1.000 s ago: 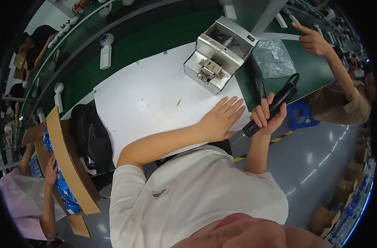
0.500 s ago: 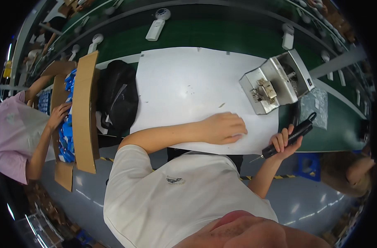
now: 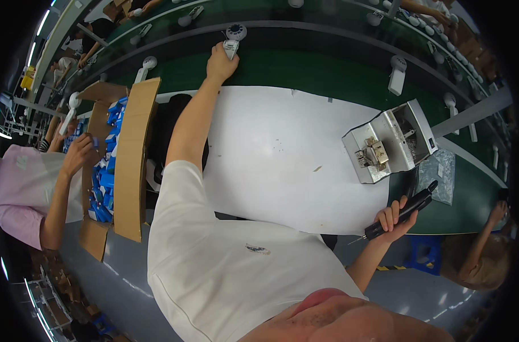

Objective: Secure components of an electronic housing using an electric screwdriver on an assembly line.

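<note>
Stretched far forward over the green belt, my left hand (image 3: pixel 222 61) is closed round the handle of a white device with a round head (image 3: pixel 235 33). Part of that handle is hidden by my fingers. At the right edge of the white work sheet (image 3: pixel 259 154), my right hand (image 3: pixel 394 221) grips a black electric screwdriver (image 3: pixel 406 213), its thin bit pointing down to the left. Beyond my right hand stands a metal screw feeder (image 3: pixel 405 137) with its front tray tilted towards the sheet. Small dark specks and a sliver lie on the sheet.
An open cardboard box (image 3: pixel 131 165) of blue packets stands at left, where a co-worker in pink and white reaches with one hand. Beside it lies a black bag (image 3: pixel 171 125). More white devices (image 3: pixel 397 74) rest along the belt. A clear plastic bag (image 3: pixel 439 174) lies past the feeder.
My left hand has left the white sheet, reached forward and taken hold of the white device on the belt. My right hand still holds the screwdriver. The co-worker's arm has shifted.
</note>
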Tool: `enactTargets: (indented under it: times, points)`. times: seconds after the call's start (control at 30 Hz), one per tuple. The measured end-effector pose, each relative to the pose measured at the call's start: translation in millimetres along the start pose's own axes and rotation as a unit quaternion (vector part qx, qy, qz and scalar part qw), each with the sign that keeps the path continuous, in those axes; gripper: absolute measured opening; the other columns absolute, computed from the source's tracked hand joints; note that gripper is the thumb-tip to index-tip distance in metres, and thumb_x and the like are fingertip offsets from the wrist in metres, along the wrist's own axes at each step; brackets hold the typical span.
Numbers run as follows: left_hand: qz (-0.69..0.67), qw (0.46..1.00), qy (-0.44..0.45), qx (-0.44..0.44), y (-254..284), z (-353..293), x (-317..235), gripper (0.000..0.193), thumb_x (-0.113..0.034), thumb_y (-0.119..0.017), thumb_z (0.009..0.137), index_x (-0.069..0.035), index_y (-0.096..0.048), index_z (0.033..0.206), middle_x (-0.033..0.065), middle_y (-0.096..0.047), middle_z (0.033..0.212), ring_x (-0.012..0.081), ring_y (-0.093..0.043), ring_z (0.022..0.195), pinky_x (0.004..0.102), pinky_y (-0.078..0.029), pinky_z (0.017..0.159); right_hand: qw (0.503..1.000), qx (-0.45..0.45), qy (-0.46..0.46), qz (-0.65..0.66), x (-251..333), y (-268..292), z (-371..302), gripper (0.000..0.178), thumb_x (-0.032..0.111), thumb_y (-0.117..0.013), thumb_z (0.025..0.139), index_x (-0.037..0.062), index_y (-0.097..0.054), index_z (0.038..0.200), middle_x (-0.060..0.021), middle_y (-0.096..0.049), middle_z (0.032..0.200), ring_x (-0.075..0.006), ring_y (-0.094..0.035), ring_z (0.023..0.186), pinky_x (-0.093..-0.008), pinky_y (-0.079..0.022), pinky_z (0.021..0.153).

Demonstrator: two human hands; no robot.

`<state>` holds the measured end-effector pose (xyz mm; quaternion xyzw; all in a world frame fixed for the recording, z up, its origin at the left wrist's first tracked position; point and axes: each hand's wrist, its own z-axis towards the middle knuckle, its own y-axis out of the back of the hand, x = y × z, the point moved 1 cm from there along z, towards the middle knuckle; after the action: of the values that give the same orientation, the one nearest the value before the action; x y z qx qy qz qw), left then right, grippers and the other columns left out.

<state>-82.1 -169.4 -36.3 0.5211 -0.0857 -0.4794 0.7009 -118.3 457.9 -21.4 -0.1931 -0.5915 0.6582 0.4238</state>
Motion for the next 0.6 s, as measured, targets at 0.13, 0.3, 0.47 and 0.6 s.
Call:
enactTargets:
  times: [0.13,0.3,0.47,0.6]
  points:
    - [-0.118,0.984,-0.032,-0.131,46,-36,-102,0.059,-0.021,-0.065,0.08,0.001,-0.035,0.126,0.021,-0.047,0.12,0.0414,-0.061,0.091,0.0463,-0.051,0.075,1.0,0.002,-0.005,-0.003,-5,-2,5,0.034,0.036,-0.045,0.098,0.0026,-0.043,0.104,-0.0013,-0.04,0.061,-0.0081,-0.04,0.04,-0.0206,-0.036,0.038]
    - [-0.171,0.971,-0.104,-0.13,100,-72,-184,0.061,-0.016,-0.066,0.079,0.0,-0.033,0.128,0.0199,-0.047,0.117,0.0377,-0.062,0.086,0.0432,-0.053,0.069,1.0,-0.002,-0.019,-0.007,-3,-3,6,0.034,0.036,-0.044,0.098,0.0024,-0.044,0.104,-0.0012,-0.04,0.062,-0.0081,-0.04,0.04,-0.0213,-0.036,0.039]
    - [-0.251,0.959,-0.107,-0.073,122,-96,-217,0.064,-0.017,-0.069,0.08,-0.001,-0.033,0.131,0.0189,-0.049,0.12,0.0332,-0.058,0.102,0.039,-0.05,0.083,1.0,-0.001,-0.019,0.001,-4,1,5,0.035,0.037,-0.044,0.098,0.0024,-0.044,0.104,-0.0011,-0.04,0.062,-0.0079,-0.04,0.04,-0.0218,-0.036,0.039]
    - [-0.278,0.951,-0.118,-0.071,133,-107,-226,0.064,-0.017,-0.069,0.081,-0.003,-0.033,0.132,0.0178,-0.049,0.12,0.0317,-0.058,0.102,0.0379,-0.05,0.082,1.0,-0.003,-0.016,0.001,-5,0,4,0.034,0.036,-0.045,0.098,0.0024,-0.044,0.104,-0.001,-0.04,0.062,-0.0078,-0.04,0.041,-0.0218,-0.036,0.039]
